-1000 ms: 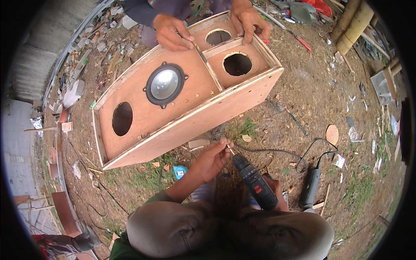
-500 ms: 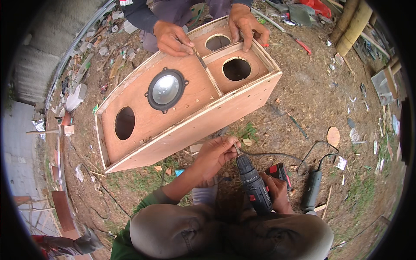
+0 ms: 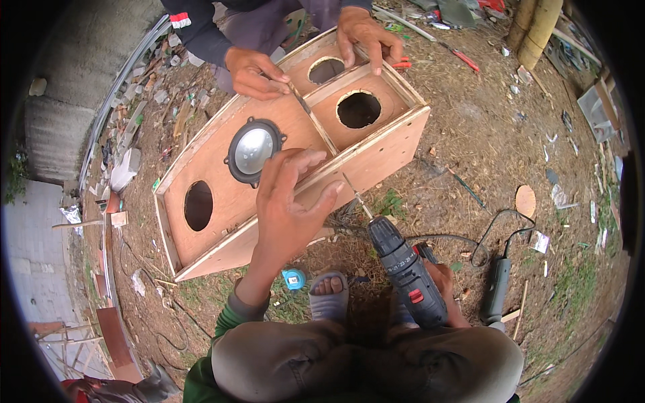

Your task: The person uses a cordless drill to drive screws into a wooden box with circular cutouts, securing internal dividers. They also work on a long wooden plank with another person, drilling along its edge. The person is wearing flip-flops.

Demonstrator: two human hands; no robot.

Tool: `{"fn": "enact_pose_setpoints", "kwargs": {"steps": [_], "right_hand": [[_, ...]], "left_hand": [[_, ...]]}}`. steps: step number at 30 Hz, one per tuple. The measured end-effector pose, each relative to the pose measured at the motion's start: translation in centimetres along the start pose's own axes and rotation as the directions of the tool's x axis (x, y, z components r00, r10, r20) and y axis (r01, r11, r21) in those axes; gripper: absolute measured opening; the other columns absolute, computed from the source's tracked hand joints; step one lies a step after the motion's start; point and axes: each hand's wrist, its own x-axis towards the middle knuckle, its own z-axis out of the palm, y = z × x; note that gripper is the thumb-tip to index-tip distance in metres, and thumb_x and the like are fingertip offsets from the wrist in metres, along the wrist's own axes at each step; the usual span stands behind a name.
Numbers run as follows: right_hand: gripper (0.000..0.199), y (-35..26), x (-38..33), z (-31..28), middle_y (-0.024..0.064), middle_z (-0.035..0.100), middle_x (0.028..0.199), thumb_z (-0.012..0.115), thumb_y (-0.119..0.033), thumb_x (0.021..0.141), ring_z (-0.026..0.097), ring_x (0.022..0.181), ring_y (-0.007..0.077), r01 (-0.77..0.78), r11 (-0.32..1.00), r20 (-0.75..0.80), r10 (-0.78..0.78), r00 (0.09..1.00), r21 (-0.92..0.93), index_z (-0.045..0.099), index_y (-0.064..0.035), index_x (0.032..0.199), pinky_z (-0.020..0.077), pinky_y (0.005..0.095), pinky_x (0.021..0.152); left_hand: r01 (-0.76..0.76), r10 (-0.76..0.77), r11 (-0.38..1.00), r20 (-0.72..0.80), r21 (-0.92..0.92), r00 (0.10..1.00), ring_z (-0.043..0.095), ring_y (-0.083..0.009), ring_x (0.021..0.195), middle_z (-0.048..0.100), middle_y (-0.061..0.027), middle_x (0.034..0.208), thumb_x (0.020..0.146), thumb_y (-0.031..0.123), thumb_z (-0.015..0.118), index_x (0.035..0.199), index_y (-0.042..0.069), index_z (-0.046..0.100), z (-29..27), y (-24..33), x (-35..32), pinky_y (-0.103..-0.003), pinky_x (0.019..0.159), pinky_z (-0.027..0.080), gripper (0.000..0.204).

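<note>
A plywood speaker box (image 3: 322, 185) lies in front of me, with several round holes cut in its inner panel. One speaker driver (image 3: 254, 152) with a black rim and pale cone sits on that panel. My left hand (image 3: 285, 201) is raised over the box's near wall, thumb and fingers apart, with nothing in it; whether it touches the wall I cannot tell. My right hand (image 3: 446, 287) is wrapped round the grip of a dark cordless drill (image 3: 408, 272), partly hidden beneath its body. A slim bit (image 3: 359, 197) in the chuck points toward the box's near wall.
Across from me, a co-worker's left-side hand (image 3: 255, 72) grips a thin wooden strip on the box, and the other hand (image 3: 369, 37) rests on its edge. A blue tape measure (image 3: 293, 279) lies by my foot. A corded tool (image 3: 496, 289) lies at right.
My left hand has left the drill's tip and moved up and left to the box. The drill has shifted slightly right and down, its bit now uncovered. The tape measure shows fully.
</note>
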Motion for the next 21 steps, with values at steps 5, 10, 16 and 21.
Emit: {"fn": "enact_pose_setpoints", "kwargs": {"steps": [5, 10, 16, 21], "right_hand": [[0.04, 0.2, 0.0, 0.3, 0.0147, 0.073, 0.087, 0.081, -0.014, 0.086, 0.074, 0.073, 0.0339, -0.103, 0.993, -0.004, 0.103, 0.995, 0.049, 0.074, 0.0011, 0.121, 0.0564, 0.042, 0.068], [0.031, -0.1, 0.6, 0.5, 0.0125, 0.072, 0.084, 0.08, -0.011, 0.086, 0.072, 0.068, 0.0321, -0.099, 0.994, -0.011, 0.1, 0.995, 0.047, 0.075, -0.0008, 0.115, 0.0554, 0.0411, 0.064], [0.029, 0.3, 0.6, 0.4, 0.0117, 0.072, 0.082, 0.079, -0.01, 0.085, 0.072, 0.066, 0.0313, 0.014, 0.999, -0.025, -0.014, 1.0, -0.031, 0.076, -0.0001, 0.112, 0.0551, 0.0412, 0.061], [0.031, 1.2, 0.3, 1.2, 0.0117, 0.071, 0.079, 0.08, -0.01, 0.085, 0.072, 0.064, 0.031, -0.086, 0.992, -0.048, 0.091, 0.995, 0.092, 0.076, 0.0009, 0.113, 0.0548, 0.0412, 0.06]], "left_hand": [[0.058, -0.059, 0.996, 0.024, 0.068, 0.998, 0.073, -0.0295, 0.092, 0.073, -0.0099, 0.105, 0.083, 0.012, 0.088, 0.111, 0.008, 0.074, 1.3, -1.2, 0.4, -0.041, 0.081, 0.06, 0.031], [0.052, -0.057, 0.98, 0.02, 0.193, 0.998, 0.073, -0.0295, 0.092, 0.074, -0.0087, 0.101, 0.082, 0.018, 0.088, 0.106, 0.009, 0.075, 1.5, -1.5, 0.1, -0.042, 0.078, 0.06, 0.029], [0.046, -0.052, 0.98, 0.024, 0.194, 0.998, 0.072, -0.0293, 0.092, 0.074, -0.0068, 0.099, 0.084, 0.021, 0.086, 0.103, 0.009, 0.076, 1.4, -1.4, 0.4, -0.043, 0.075, 0.059, 0.025], [0.071, -0.077, 0.984, 0.03, 0.161, 0.997, 0.073, -0.0281, 0.086, 0.075, -0.011, 0.097, 0.083, 0.013, 0.086, 0.103, 0.004, 0.076, 1.4, -1.1, 0.5, -0.039, 0.077, 0.058, 0.024]]}}
